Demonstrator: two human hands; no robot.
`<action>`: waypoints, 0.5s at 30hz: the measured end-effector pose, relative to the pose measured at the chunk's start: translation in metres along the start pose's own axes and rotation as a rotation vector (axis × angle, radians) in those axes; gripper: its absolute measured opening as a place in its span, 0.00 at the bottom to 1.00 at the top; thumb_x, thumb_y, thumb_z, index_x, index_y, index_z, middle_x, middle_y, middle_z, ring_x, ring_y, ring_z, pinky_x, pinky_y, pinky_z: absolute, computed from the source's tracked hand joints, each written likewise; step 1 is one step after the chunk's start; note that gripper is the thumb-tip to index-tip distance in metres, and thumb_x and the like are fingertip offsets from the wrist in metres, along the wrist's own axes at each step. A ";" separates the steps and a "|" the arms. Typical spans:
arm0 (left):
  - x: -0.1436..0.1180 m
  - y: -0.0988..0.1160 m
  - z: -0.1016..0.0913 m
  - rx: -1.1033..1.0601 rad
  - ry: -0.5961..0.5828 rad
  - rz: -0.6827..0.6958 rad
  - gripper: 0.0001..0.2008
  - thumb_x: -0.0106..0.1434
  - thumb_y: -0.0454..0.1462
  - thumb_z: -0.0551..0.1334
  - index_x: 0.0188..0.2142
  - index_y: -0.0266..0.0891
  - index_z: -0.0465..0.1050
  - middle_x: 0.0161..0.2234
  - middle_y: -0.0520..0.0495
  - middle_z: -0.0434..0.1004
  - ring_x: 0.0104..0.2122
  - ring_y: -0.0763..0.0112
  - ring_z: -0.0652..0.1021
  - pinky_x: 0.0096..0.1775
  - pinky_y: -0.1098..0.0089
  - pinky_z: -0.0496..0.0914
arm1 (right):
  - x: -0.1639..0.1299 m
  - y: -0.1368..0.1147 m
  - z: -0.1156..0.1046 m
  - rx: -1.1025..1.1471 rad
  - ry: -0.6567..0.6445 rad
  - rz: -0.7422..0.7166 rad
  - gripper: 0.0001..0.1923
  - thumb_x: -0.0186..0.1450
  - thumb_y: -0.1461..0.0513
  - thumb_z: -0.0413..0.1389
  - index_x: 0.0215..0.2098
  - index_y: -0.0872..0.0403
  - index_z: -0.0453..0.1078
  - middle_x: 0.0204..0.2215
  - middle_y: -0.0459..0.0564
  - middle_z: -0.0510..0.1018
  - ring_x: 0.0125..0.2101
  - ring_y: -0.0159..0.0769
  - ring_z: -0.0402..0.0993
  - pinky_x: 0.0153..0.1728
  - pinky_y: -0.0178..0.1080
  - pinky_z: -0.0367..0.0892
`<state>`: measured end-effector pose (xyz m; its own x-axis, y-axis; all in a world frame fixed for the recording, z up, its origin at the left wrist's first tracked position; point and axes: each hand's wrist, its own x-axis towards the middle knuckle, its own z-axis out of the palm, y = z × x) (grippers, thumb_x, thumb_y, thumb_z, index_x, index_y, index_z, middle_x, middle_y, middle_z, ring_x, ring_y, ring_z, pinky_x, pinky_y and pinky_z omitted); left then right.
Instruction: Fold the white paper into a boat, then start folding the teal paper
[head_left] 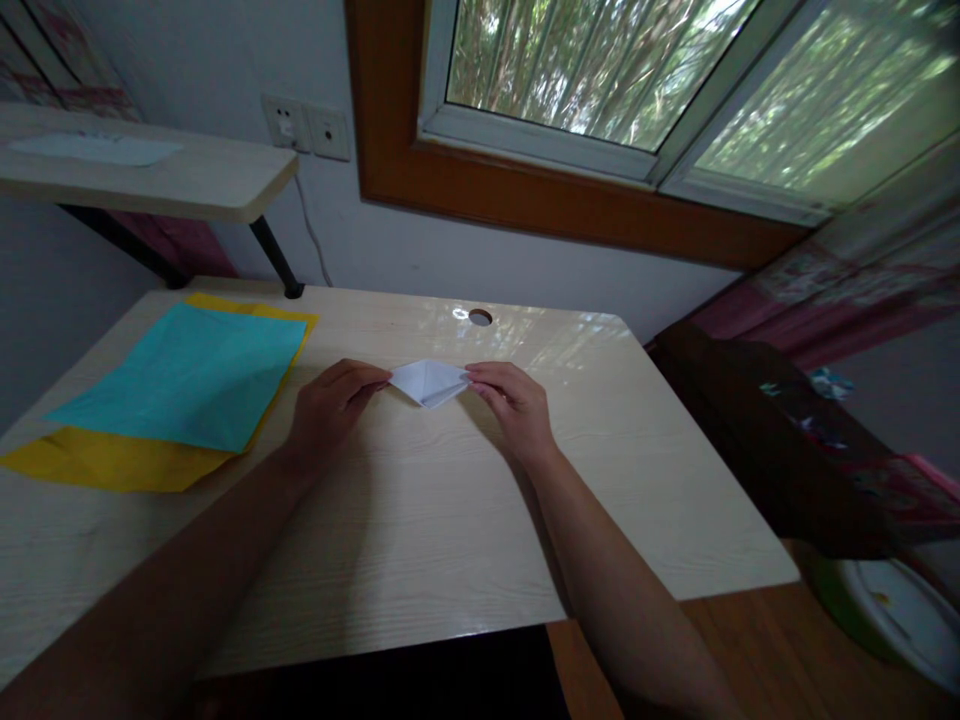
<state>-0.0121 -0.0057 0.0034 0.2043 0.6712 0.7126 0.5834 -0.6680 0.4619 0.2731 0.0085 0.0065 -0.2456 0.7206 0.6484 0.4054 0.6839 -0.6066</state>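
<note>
At the left I see a yellow sheet on the pale desk, with a turquoise sheet on top of it. Next I have the left hand pinching the left corner of a folded white paper, which sits between both hands over the desk; I can't tell whether it touches the surface. Further right, the right hand pinches the paper's opposite corner between thumb and fingers.

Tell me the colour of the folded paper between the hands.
White, showing best in the head view.
</note>
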 end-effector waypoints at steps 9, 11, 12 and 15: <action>0.002 0.002 0.001 -0.004 -0.018 0.005 0.07 0.70 0.34 0.61 0.44 0.41 0.77 0.41 0.46 0.81 0.42 0.69 0.80 0.47 0.67 0.75 | 0.000 0.000 -0.001 -0.016 -0.026 -0.006 0.08 0.69 0.62 0.60 0.44 0.46 0.79 0.47 0.51 0.82 0.47 0.39 0.79 0.51 0.46 0.75; 0.003 0.003 0.002 -0.025 -0.016 -0.016 0.07 0.70 0.34 0.61 0.44 0.41 0.78 0.41 0.46 0.81 0.42 0.69 0.80 0.47 0.66 0.75 | 0.000 0.000 -0.001 -0.012 -0.033 -0.007 0.08 0.69 0.62 0.60 0.45 0.46 0.79 0.47 0.51 0.82 0.48 0.39 0.79 0.52 0.47 0.75; 0.004 0.003 0.002 -0.038 -0.020 -0.023 0.07 0.70 0.34 0.61 0.44 0.42 0.78 0.41 0.46 0.80 0.42 0.69 0.80 0.47 0.66 0.75 | 0.000 0.000 0.000 -0.008 -0.038 -0.009 0.08 0.69 0.63 0.59 0.45 0.46 0.79 0.48 0.51 0.82 0.48 0.39 0.79 0.52 0.47 0.75; 0.003 0.002 0.003 -0.061 -0.041 -0.024 0.07 0.70 0.34 0.61 0.43 0.42 0.78 0.41 0.46 0.80 0.42 0.69 0.80 0.46 0.67 0.75 | 0.000 -0.002 0.002 0.006 -0.057 -0.016 0.10 0.70 0.63 0.59 0.46 0.45 0.79 0.49 0.50 0.81 0.48 0.39 0.79 0.52 0.47 0.75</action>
<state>-0.0080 -0.0041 0.0051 0.2239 0.6989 0.6793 0.5399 -0.6692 0.5106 0.2710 0.0069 0.0069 -0.3021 0.7151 0.6304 0.3961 0.6957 -0.5993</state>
